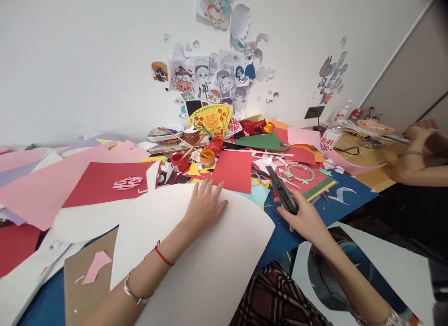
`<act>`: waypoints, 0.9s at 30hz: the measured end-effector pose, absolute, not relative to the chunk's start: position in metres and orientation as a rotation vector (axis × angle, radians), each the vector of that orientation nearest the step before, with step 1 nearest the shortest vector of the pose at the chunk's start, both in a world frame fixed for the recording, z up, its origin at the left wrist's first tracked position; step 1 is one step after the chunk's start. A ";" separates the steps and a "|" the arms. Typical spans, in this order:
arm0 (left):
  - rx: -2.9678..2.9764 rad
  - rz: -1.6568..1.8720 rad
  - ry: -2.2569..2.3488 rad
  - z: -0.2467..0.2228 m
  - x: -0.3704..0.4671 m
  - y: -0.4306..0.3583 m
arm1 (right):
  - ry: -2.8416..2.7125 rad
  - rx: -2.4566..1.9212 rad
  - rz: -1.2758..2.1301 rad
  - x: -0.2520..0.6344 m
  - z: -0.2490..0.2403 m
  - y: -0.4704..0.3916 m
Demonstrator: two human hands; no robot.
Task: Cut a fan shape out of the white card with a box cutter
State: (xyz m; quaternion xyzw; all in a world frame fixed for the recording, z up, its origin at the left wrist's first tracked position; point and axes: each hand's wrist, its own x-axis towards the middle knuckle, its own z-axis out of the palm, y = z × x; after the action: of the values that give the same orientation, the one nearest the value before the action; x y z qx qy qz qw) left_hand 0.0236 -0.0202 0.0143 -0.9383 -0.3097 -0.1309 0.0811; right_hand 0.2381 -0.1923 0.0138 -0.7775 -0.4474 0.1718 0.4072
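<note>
The left hand (206, 207) lies palm down on a large white sheet (213, 265) with a curved far edge, its fingers slightly parted; what the palm covers is out of sight. The sheet rests on the blue-covered desk (280, 244), overlapping a brown board (74, 293), and its near end is cut off by the bottom of the view. The right hand (298, 213) is closed around a dark utility knife (280, 186), held just beyond the sheet's right edge and pointing away; whether any blade is out is hard to make out. Below the right forearm, which hides part of it, a white panel (402, 270) bears a dark round picture. Past the left hand lies a red paper rectangle (232, 172), near a red paint jar (180, 162) and an orange paint jar (207, 159). Behind them a yellow fan (213, 122) partly covers a black rectangular object (193, 106). At the far right, a co-worker's forearm (415, 163) is cut off by the frame, the hand blurred.
</note>
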 end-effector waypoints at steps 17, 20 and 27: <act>-2.885 -0.593 -0.757 0.042 0.027 -0.027 | -1.013 -1.661 0.905 0.219 -0.004 -0.196; -2.944 -0.578 -0.691 0.043 0.030 -0.034 | -1.022 -1.697 0.961 0.221 0.000 -0.196; -3.071 -0.385 -0.528 0.044 0.018 -0.046 | -1.100 -1.811 0.994 0.248 -0.008 -0.205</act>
State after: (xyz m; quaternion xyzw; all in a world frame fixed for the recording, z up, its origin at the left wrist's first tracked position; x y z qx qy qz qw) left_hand 0.0182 -0.0458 0.0437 -0.9781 -0.1683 -0.1226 0.0011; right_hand 0.2479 -0.2054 -0.0077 -0.7126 -0.4328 0.3909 0.3900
